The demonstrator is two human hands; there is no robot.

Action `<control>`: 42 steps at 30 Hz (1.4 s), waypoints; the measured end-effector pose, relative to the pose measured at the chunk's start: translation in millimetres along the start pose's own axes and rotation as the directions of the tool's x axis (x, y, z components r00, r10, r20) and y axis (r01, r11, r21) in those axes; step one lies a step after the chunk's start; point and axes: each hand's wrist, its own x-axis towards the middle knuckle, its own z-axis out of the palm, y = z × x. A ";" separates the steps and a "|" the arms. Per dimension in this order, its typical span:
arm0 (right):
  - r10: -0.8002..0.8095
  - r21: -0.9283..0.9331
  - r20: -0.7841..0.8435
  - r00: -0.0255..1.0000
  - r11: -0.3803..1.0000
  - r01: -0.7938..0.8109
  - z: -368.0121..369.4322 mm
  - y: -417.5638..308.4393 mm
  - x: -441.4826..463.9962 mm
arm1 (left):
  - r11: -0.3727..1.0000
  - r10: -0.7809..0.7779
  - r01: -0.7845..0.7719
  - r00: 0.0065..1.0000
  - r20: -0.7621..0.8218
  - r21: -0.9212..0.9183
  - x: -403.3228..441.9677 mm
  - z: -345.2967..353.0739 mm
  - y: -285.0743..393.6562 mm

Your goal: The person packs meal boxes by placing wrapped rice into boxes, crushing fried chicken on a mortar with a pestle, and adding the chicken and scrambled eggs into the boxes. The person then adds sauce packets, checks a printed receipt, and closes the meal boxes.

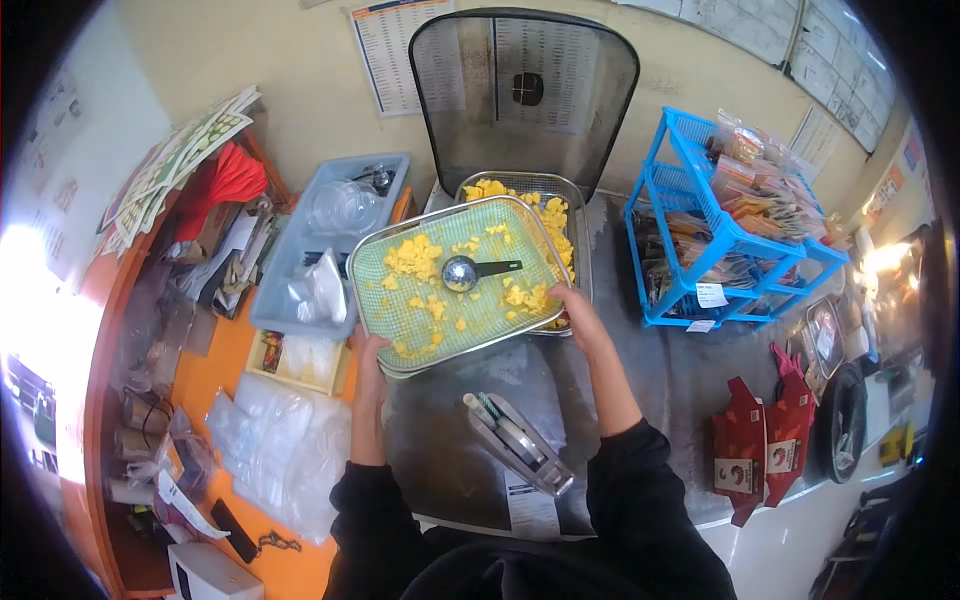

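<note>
Between my hands is a rectangular metal-rimmed tray with a green mesh-patterned bottom, tilted at an angle. Clumps of yellow crumbly food lie scattered in it, along with a round metal scoop with a black handle. My left hand grips the lower left corner, and my right hand is closed on the right edge. Partly hidden behind this tray, a second metal tray contains more of the yellow food.
A long silver hand tool lies on the dark counter before me. To the left are a grey-blue bin and clear plastic bags. Right stand a blue rack with packets and red boxes. A mesh screen rises behind.
</note>
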 end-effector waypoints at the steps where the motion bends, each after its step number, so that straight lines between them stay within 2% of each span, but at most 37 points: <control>1: -0.068 0.035 -0.055 0.996 0.997 0.070 -3.2 -9.5 -14.1 | 1.000 -0.002 0.002 1.000 -0.002 -0.024 -10.0 8.3 5.4; 2: -0.112 -0.082 -0.117 0.987 0.991 0.103 -13.7 -16.9 -32.0 | 0.999 -0.009 0.009 1.000 0.000 -0.049 -26.9 20.1 15.8; 5: -0.210 -0.031 -0.163 0.964 0.978 0.207 -56.0 -41.5 -115.0 | 0.993 -0.038 0.040 0.999 0.022 -0.109 -94.2 63.3 43.4; 9: -0.176 0.052 -0.184 0.967 0.981 0.189 -142.2 -40.5 -230.9 | 0.993 -0.082 0.086 0.996 0.046 -0.087 -227.0 139.0 46.9; 10: -0.117 0.111 -0.206 0.971 0.984 0.142 -170.4 -28.3 -251.1 | 0.997 -0.082 0.082 0.993 0.080 0.011 -257.4 154.4 38.0; 12: -0.042 0.091 -0.247 0.968 0.994 0.067 -212.0 -16.4 -282.4 | 0.976 -0.090 0.057 0.984 0.154 0.209 -326.7 176.9 19.4; 13: -0.015 0.088 -0.264 0.964 0.995 0.040 -229.5 -12.6 -294.4 | 0.974 -0.143 0.112 0.978 0.149 0.196 -356.9 187.1 3.9; 14: 0.027 -0.006 -0.333 0.942 1.000 -0.031 -251.4 2.3 -296.3 | 0.970 -0.184 0.156 0.972 0.148 0.186 -382.4 195.2 -18.5; 15: 0.055 -0.122 -0.325 0.944 0.988 -0.099 -263.1 8.2 -298.7 | 0.965 -0.222 0.194 0.964 0.149 0.179 -405.0 198.6 -40.2; 17: 0.111 -0.352 -0.309 0.945 0.909 -0.222 -276.8 16.5 -300.0 | 0.897 -0.430 0.403 0.890 0.153 0.180 -444.0 193.7 -87.6; 19: -0.036 -0.425 -0.208 0.977 0.903 -0.057 -286.1 53.1 -283.5 | 0.874 -0.481 0.454 0.857 0.185 0.172 -469.6 186.8 -136.1; 21: -0.119 -0.442 -0.099 0.988 0.895 0.064 -298.3 94.9 -260.1 | 0.825 -0.561 0.475 0.749 0.352 0.305 -470.8 189.3 -163.4; 22: -0.161 -0.513 -0.120 0.980 0.855 0.077 -295.2 98.9 -254.6 | 0.800 -0.598 0.472 0.678 0.427 0.371 -467.1 192.3 -168.2; 24: -0.243 -0.654 -0.150 0.958 0.751 0.088 -281.6 100.7 -248.7 | 0.714 -0.696 0.629 0.594 0.403 0.307 -454.9 206.1 -152.0; 25: -0.407 -0.796 -0.095 0.908 0.579 0.176 -268.8 92.5 -252.7 | 0.660 -0.740 0.702 0.545 0.395 0.267 -451.6 210.6 -146.6; 27: -0.641 -0.951 0.119 0.758 0.145 0.273 -232.8 62.3 -272.7 | 0.625 -0.770 0.717 0.499 0.398 0.308 -453.6 204.4 -154.2; 28: -0.462 -0.959 0.240 0.854 0.021 0.281 -219.6 54.3 -282.2 | 0.600 -0.790 0.717 0.463 0.402 0.355 -448.7 200.4 -153.1; 29: -0.424 -0.953 0.297 0.855 -0.073 0.295 -210.6 61.3 -284.5 | 0.572 -0.812 0.716 0.425 0.400 0.401 -450.0 193.0 -151.9; 30: -0.380 -0.936 0.352 0.856 -0.163 0.312 -203.4 70.0 -287.0 | 0.604 -0.795 0.708 0.505 0.335 0.366 -459.8 186.2 -153.0; 31: -0.335 -0.909 0.403 0.852 -0.253 0.330 -198.5 78.1 -287.7 | 0.641 -0.764 0.638 0.582 0.278 0.426 -464.0 175.1 -148.1; 33: -0.322 -0.892 0.424 0.847 -0.311 0.329 -200.1 91.5 -280.5 | 0.677 -0.668 0.482 0.720 0.189 0.555 -462.1 158.2 -132.5; 35: -0.261 -0.872 0.423 0.868 -0.376 0.313 -199.3 78.8 -280.7 | 0.651 -0.357 0.130 0.922 0.150 0.747 -456.6 150.8 -108.6; 36: -0.278 -0.843 0.470 0.838 -0.422 0.333 -199.7 68.9 -284.2 | 0.568 -0.176 -0.041 0.970 0.171 0.822 -450.3 149.5 -100.0; 39: 0.092 -0.889 0.356 0.930 -0.273 0.368 -187.9 38.9 -307.0 | 0.572 0.004 -0.292 0.935 0.354 0.767 -431.3 152.3 -94.2; 40: 0.110 -0.895 0.393 0.913 -0.183 0.407 -191.6 37.6 -314.9 | 0.573 0.028 -0.324 0.925 0.378 0.752 -427.3 153.7 -97.2; 42: 0.059 -0.955 0.293 0.954 -0.019 0.294 -186.1 31.4 -332.2 | 0.577 0.080 -0.386 0.904 0.420 0.720 -421.6 159.7 -106.4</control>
